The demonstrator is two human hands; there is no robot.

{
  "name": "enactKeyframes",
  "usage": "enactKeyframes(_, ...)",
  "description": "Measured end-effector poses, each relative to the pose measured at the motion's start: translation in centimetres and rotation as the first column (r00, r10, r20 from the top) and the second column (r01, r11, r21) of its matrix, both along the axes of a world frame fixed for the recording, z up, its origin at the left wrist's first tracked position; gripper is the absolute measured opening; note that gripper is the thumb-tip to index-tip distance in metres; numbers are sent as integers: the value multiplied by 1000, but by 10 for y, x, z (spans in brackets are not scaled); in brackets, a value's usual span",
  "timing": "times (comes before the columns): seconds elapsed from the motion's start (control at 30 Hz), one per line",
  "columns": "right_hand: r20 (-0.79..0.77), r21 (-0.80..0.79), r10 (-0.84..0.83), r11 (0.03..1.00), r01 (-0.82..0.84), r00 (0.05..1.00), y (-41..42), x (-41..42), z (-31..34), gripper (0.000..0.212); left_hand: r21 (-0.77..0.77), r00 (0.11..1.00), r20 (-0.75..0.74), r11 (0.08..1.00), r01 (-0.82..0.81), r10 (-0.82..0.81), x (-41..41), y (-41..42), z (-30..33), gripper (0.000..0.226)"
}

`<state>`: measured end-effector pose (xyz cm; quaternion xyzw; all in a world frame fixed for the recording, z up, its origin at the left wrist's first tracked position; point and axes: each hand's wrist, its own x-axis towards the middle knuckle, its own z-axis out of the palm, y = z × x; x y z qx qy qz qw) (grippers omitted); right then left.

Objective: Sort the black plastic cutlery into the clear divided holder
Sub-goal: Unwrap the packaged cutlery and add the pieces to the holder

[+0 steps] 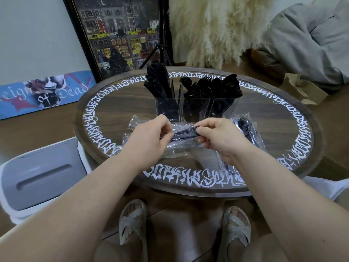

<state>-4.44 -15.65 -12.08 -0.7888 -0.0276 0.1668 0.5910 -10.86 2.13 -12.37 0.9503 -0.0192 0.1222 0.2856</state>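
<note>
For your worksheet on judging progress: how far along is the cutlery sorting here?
Mostly done: the clear divided holder already stands packed with knives, forks and spoons. In hand: the left hand and right hand pinch a clear wrapper holding black cutlery. Left: another wrapped packet lies on the table.

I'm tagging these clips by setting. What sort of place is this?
Probably a home living room: a low round wooden table on a wood floor, a framed city picture propped against the wall, and a grey cushion nearby.
</note>
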Motion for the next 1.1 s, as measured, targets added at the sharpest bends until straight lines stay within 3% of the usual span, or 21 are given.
enactKeyframes(0.23,-33,125,-203,971,205,979,-8,9,1,18,60,966,-109,971,-230,236,6,16,-3,34)
enactKeyframes(0.3,-53,143,-222,963,228,974,-10,11,-1,18,94,959,-138,967,-236,248,6,20,-5,32)
enactKeyframes(0.47,-97,177,-282,939,295,955,-16,16,-1,17,132,951,-25,944,-303,309,10,29,-5,23)
enactKeyframes(0.73,-118,178,-431,877,446,894,-45,24,1,18,303,881,-80,853,-425,467,9,58,-17,35)
enactKeyframes(0.83,-89,151,-401,899,411,912,-47,23,-2,17,274,971,3,933,-233,241,9,33,-14,39)
enactKeyframes(0.93,-58,116,-389,912,393,920,-46,23,-6,17,282,987,-150,955,91,-50,13,4,-23,43)
enactKeyframes(1.1,39,105,-483,873,477,875,-61,20,2,17,369,901,-433,912,180,-3,21,0,-39,44)
